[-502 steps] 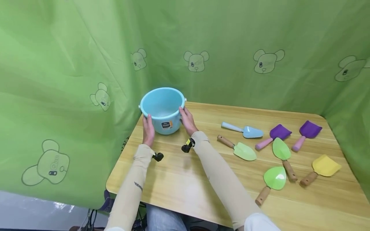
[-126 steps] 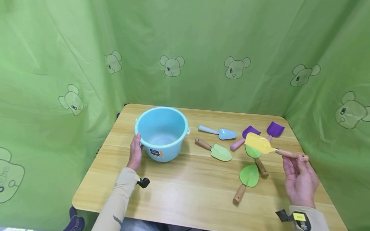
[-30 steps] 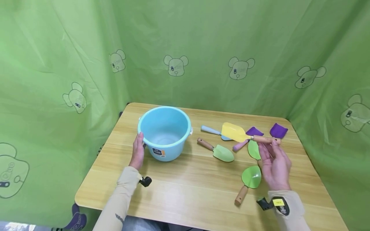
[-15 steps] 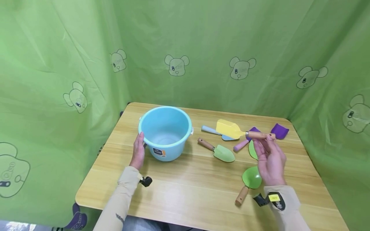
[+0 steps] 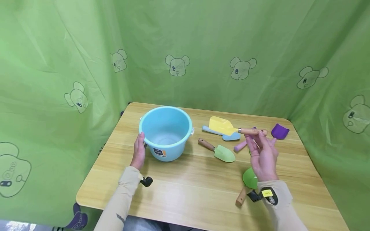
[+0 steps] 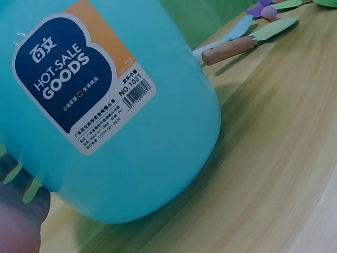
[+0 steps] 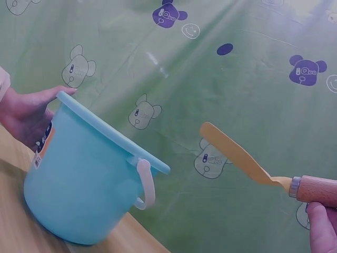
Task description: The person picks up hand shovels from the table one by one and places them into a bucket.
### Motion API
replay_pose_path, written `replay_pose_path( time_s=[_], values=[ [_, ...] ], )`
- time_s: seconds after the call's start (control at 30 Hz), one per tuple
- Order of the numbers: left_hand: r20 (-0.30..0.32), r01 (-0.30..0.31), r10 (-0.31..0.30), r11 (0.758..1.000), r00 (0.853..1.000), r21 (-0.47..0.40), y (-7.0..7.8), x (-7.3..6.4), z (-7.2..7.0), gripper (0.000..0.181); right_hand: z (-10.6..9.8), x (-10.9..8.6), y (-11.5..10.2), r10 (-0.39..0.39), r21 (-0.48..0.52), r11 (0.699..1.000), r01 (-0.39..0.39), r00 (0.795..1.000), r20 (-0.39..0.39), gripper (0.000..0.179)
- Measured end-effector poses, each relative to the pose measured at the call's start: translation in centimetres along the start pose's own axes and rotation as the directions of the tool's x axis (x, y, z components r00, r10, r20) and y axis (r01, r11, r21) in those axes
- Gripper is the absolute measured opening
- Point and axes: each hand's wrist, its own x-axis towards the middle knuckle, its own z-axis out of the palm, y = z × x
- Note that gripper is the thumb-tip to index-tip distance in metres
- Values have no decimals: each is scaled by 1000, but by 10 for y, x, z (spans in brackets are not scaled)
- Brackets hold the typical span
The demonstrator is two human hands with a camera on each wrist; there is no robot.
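Note:
A light-blue bucket (image 5: 177, 150) stands upright at the left of the table, its label toward me. My left hand (image 5: 137, 152) holds its near left side, thumb at the rim and fingers against the outer wall. The right wrist view shows the left hand (image 7: 32, 113) at the rim too. My right hand (image 5: 263, 158) pinches the wooden handle of a yellow hand trowel (image 5: 222, 125) between thumb and fingers. The trowel's blade points left toward the bucket, raised above a blue trowel (image 5: 231, 137). Only part of the right hand (image 7: 322, 226) appears in its wrist view, under the handle.
A pale-green trowel (image 5: 224, 154) lies right of the bucket. Two purple shovels, one with its blade (image 5: 279, 131) showing, lie farther right. Near my right wrist is a bright-green trowel (image 5: 250, 178); another green one is mostly hidden. Green cloth (image 5: 208, 89) surrounds the wooden table (image 5: 179, 195).
Earlier, both hands held the bucket; the right hand has since picked up the yellow trowel. Over the last second, it has carried it left toward the bucket. The left hand stays on the bucket.

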Motion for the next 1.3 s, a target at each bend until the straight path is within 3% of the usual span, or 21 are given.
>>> replay_pose_path(
  time_s=[0.3, 0.37, 0.5, 0.57, 0.8, 1.3],
  values=[
    [-4, 3, -3, 1000, 1000, -13, 2, -1, 1, 60, 16, 3, 12, -7, -34, 999, 5, 999, -41, 117],
    [-2, 2, -2, 1000, 1000, -19, 2, -1, 1, 60, 20, 4, 15, 1, -34, 999, -2, 999, -52, 101],
    [7, -5, 5, 1000, 1000, -18, 1, 0, 2, 61, 26, 5, 19, 36, -98, 994, -38, 999, -28, 28],
    [7, -6, 6, 1000, 1000, -14, 0, 1, 2, 61, 29, 6, 22, 48, -136, 990, -49, 999, -8, 10],
    [-7, 3, -3, 1000, 1000, -11, -1, 2, 0, 61, 43, 13, 40, 61, -167, 985, -50, 996, 60, 7],
    [-10, 0, 0, 1000, 1000, -18, -3, 3, 1, 64, 66, 21, 74, 97, -273, 959, -80, 994, 49, 9]
  ],
)
